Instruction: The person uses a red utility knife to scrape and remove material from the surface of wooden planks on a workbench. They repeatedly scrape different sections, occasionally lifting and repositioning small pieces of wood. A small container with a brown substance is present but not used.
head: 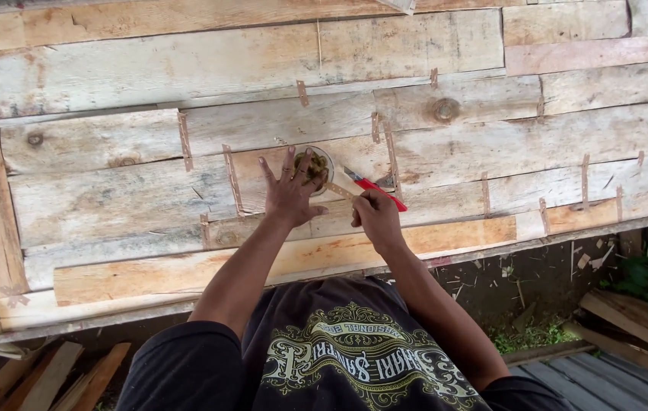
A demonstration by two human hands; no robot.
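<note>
Left hand [291, 190] spread flat, steadying jar [316, 166]. Right hand [375, 215] closed on stick [337, 189]. Risk: jar tips on uneven desk [149, 198] planks; knife [373, 186] lies close.

Pale, weathered wooden panel [149, 190] (knotted grain), red-handled tool [375, 187], black shirt [354, 358] with ornate gold-and-white print.

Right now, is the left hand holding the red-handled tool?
No, the left hand lies spread beside the small round container, while the red-handled tool lies on the boards by the right hand.
</note>
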